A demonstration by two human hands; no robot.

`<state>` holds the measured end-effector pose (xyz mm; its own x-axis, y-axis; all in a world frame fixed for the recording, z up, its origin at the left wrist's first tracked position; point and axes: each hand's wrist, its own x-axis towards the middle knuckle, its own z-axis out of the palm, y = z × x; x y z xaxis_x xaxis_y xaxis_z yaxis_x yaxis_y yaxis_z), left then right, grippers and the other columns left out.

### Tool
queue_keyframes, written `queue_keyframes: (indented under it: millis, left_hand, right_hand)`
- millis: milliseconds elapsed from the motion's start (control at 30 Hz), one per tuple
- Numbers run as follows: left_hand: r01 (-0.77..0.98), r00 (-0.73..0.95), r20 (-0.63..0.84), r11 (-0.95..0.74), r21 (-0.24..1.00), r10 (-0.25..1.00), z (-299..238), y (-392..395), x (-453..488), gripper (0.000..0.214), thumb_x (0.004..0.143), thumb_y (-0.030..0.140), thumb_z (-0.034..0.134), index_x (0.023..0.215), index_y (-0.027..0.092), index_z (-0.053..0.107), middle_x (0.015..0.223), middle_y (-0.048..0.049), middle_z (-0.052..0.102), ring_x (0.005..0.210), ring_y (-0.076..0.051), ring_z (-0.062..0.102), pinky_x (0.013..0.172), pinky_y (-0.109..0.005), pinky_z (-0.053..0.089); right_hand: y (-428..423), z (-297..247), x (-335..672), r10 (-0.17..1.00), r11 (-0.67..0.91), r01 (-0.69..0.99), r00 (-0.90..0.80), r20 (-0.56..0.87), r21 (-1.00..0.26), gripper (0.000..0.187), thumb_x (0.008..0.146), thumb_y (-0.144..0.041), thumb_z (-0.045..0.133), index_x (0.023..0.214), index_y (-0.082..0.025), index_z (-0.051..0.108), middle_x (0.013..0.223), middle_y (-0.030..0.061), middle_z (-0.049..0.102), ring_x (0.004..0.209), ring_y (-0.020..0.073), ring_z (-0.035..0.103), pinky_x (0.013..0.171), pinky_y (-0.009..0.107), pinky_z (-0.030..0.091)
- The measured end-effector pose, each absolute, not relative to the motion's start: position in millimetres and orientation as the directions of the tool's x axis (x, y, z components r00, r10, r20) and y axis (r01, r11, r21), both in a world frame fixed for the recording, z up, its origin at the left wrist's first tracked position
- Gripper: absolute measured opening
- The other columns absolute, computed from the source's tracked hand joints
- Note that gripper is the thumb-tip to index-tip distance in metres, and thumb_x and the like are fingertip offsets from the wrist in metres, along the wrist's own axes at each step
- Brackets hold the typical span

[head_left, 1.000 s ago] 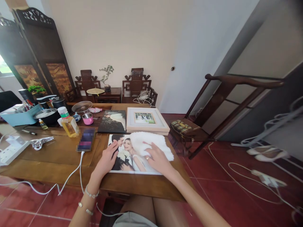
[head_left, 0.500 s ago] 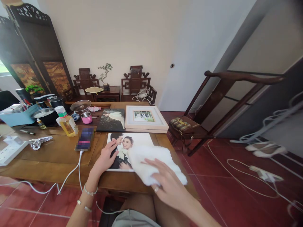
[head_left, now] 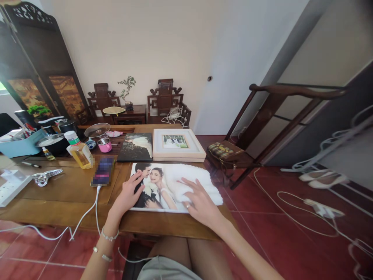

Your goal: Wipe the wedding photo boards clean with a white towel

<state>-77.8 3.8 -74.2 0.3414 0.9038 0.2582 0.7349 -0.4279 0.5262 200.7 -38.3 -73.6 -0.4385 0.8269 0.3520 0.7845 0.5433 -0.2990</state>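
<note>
A wedding photo print (head_left: 154, 194) of a couple lies flat on the wooden table (head_left: 142, 225) in front of me. My left hand (head_left: 131, 192) rests on its left side with fingers spread, pressing on the dark suit. Over the right part of the print lies a fluffy white towel (head_left: 204, 182). My right hand (head_left: 199, 202) holds the towel from above against the picture, a ring on one finger. The towel hides the print's right side and hangs past that edge.
Behind the print lie a dark photo panel (head_left: 135, 147) and a white framed picture (head_left: 198, 147). To the left are a phone (head_left: 103, 171) on a white cable, an oil bottle (head_left: 80, 153), a pink cup (head_left: 105, 145) and a power strip (head_left: 13, 188). A chair (head_left: 244, 151) stands right.
My right hand has pushed the towel away from me, up the print, uncovering more of the white dress at the bottom. My left hand stays on the print.
</note>
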Motion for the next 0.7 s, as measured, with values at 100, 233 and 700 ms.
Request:
queue_keyframes:
  millis: [100,233,700]
  left_hand:
    - [0.736,0.349,0.246,-0.427,0.526,0.904,-73,2,-79,0.042,0.091,0.032,0.042,0.133,0.025,0.044,0.145,-0.0080,0.038,0.133,-0.024,0.035,0.107,-0.045,0.030]
    - [0.743,0.346,0.247,-0.425,0.517,0.905,-76,0,-78,0.042,0.092,0.032,0.042,0.133,0.025,0.045,0.145,-0.0080,0.038,0.133,-0.023,0.036,0.107,-0.044,0.030]
    - [0.731,0.340,0.263,-0.430,0.530,0.903,-77,-3,-77,0.041,0.092,0.031,0.041,0.133,0.025,0.044,0.145,-0.0081,0.039,0.134,-0.023,0.034,0.107,-0.046,0.030]
  right_hand:
    - [-57,-72,201,0.815,0.561,0.773,-0.454,0.360,-0.297,0.021,0.068,-0.005,0.045,0.066,-0.018,0.061,0.133,0.0122,0.052,0.132,0.0283,0.034,0.108,0.060,0.018]
    - [-60,-65,204,0.810,0.578,0.754,-0.485,0.330,-0.311,0.021,0.068,-0.005,0.045,0.067,-0.018,0.062,0.132,0.0116,0.052,0.131,0.0286,0.036,0.107,0.060,0.020]
    - [-38,-61,190,0.826,0.552,0.791,-0.476,0.302,-0.263,0.023,0.070,-0.006,0.047,0.075,-0.016,0.066,0.135,0.0118,0.050,0.133,0.0289,0.032,0.109,0.059,0.014]
